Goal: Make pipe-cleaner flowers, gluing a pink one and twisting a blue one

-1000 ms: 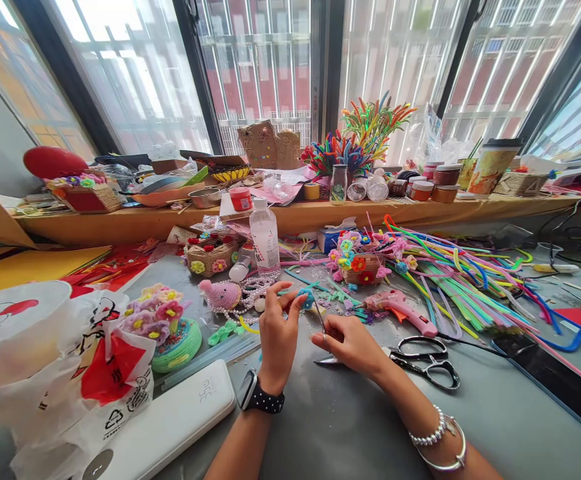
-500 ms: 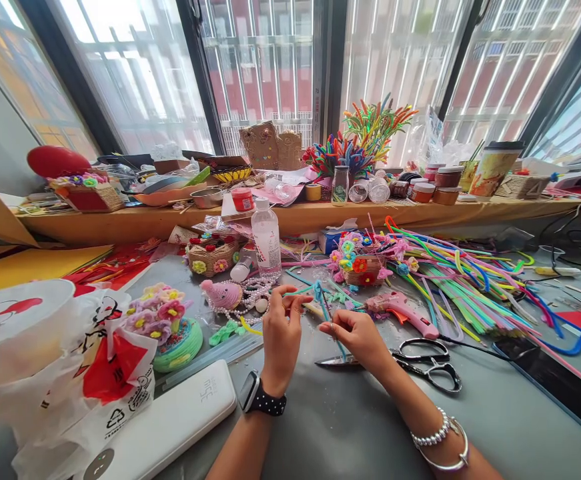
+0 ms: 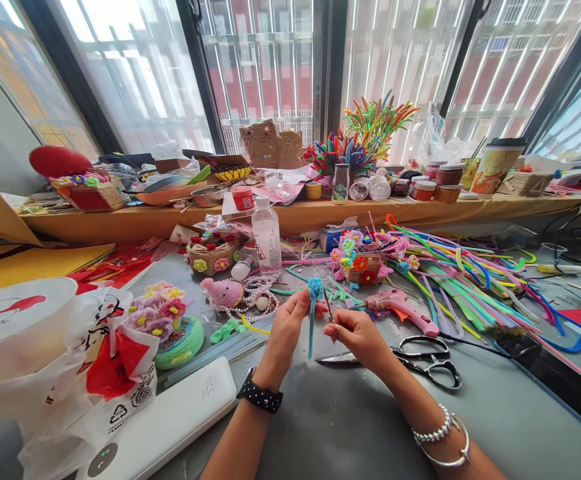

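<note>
Near the centre, my left hand [image 3: 290, 327] pinches a small fuzzy blue piece [image 3: 315, 288] at its fingertips, and a blue strand hangs down from it. Just right of it, my right hand [image 3: 353, 333] is closed on a thin dark stick-like tool [image 3: 329, 307], its tip beside the blue piece. Black-handled scissors [image 3: 430, 363] lie on the grey table behind and beside my right wrist, blades pointing left. Beyond my right hand rests a pink glue gun [image 3: 405, 310].
A clear bottle [image 3: 266, 237] stands behind my left hand. A white power bank [image 3: 170, 427] and a plastic bag [image 3: 105, 380] lie at the left. Bundled pipe cleaners [image 3: 465, 293] and a dark phone-like slab [image 3: 560, 387] occupy the right. Flower-covered baskets [image 3: 363, 267] sit behind.
My left hand has turned and moved slightly right. The blue piece now shows as a compact bunch with its strand hanging down; before, the strand stretched between my hands.
</note>
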The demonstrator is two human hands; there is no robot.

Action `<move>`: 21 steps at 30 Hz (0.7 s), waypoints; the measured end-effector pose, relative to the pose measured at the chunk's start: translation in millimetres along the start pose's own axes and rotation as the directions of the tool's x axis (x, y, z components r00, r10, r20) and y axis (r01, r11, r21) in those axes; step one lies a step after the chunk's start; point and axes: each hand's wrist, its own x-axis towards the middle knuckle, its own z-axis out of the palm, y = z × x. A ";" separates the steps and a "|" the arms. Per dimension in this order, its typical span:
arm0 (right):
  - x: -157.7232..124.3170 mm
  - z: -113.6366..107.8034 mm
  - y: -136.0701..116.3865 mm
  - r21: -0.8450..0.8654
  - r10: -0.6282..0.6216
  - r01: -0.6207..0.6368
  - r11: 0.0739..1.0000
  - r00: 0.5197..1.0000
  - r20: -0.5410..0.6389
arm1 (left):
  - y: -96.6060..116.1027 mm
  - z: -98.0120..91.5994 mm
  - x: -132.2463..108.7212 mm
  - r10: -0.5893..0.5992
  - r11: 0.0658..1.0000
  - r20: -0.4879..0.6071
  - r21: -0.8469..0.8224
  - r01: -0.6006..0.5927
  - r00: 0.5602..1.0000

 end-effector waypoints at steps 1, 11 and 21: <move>0.0 -0.4 0.5 0.000 0.006 -0.006 1.000 1.000 0.002 | -0.4 -0.8 0.1 0.005 1.000 -0.016 0.001 -0.005 1.000; 0.6 -7.7 -0.4 0.164 0.110 -0.095 0.982 0.990 -0.086 | 0.8 -6.9 -0.8 0.358 0.712 -0.011 0.651 -0.265 0.934; 0.7 -10.6 1.7 0.462 0.217 -0.164 0.871 0.974 -0.063 | 5.6 -2.8 -9.7 0.438 0.517 0.088 0.790 -0.331 0.895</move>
